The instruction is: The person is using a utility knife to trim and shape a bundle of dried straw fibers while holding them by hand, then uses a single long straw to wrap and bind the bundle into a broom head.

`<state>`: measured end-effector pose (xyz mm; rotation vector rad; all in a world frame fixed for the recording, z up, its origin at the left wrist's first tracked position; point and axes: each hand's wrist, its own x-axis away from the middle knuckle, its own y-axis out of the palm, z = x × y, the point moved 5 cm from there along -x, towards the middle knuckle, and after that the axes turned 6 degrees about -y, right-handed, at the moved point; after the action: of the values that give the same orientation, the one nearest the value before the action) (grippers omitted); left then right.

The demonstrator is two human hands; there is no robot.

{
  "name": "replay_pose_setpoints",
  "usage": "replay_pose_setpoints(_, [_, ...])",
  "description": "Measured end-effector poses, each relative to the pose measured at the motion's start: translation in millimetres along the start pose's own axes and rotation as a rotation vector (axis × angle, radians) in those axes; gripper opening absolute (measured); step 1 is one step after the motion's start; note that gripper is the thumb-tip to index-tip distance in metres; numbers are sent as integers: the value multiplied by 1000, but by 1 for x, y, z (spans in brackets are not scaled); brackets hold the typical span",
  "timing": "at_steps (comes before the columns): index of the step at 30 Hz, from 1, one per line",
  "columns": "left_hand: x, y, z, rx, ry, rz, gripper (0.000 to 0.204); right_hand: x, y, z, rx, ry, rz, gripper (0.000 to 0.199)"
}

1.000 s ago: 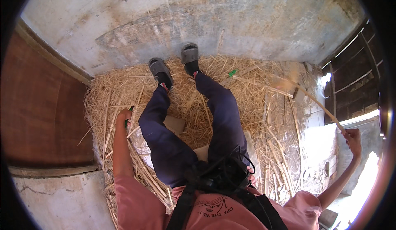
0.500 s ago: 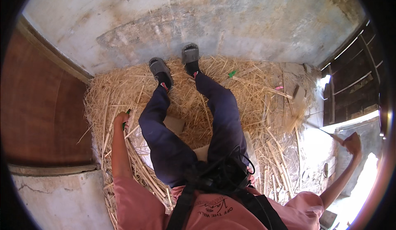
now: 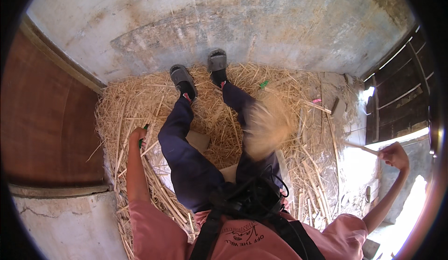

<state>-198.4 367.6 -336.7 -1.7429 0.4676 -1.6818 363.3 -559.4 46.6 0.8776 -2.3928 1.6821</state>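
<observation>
My left hand [image 3: 136, 134] is closed around a slim green-handled tool [image 3: 142, 136], low beside my left leg; its working end does not show clearly. Out at the far right, my right hand [image 3: 394, 156] grips a thin pale strip [image 3: 361, 147], like split bamboo or wood, which points left. A fuzzy clump of fine straw-coloured shavings [image 3: 268, 125], smeared by motion, shows over my right knee. It seems apart from the strip.
Loose straw and shavings [image 3: 135, 101] cover the floor, with longer split strips [image 3: 312, 171] on both sides. A small green piece [image 3: 264, 83], a pink scrap [image 3: 317, 101] and a block [image 3: 339, 107] lie ahead right. A plastered wall [image 3: 224, 22] stands beyond my feet; a brown door [image 3: 56, 120] is left.
The blurred straw-coloured clump, before near the strip's end at the right, is now over my right knee. My right hand has turned slightly with the strip; my left hand has hardly moved.
</observation>
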Motion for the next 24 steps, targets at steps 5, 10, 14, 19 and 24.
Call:
replay_pose_setpoints(5, [-7, 3, -6, 78, 17, 5, 25, 0, 2, 23, 682, -250, 569, 22])
replay_pose_setpoints(10, [-4, 1, 0, 20, 16, 38, 36, 13, 19, -46, -306, -25, 34, 21])
replay_pose_setpoints(14, [7, 0, 35, -21, 92, 177, 32, -8, 8, -57, 293, -281, 225, 21])
replay_pose_setpoints(19, [49, -14, 100, -300, 313, 582, 35, 5, 21, -200, 381, -273, 756, 17])
replay_pose_setpoints(24, [111, -1, 194, -389, 598, 743, 36, -16, 66, -194, -230, -664, 406, 16])
